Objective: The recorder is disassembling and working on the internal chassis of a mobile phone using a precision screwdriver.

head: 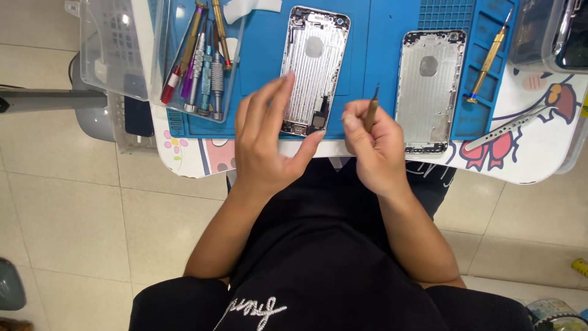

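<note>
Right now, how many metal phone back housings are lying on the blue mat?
2. One housing lies at the mat's middle, under the left hand; the other housing lies right of the right hand. None seems hidden.

Left hand (266, 144) open, fingers spread, right hand (373, 144) pinched closed, forearms converging

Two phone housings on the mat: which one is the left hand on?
The left housing, with parts inside its lower end; left hand touches its bottom edge. The emptier right housing lies untouched.

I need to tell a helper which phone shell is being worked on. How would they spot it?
On the blue mat lie two silver phone shells. It is the left shell, beside the clear tray of screwdrivers; the left hand touches its lower end, which has dark parts fitted.
</note>
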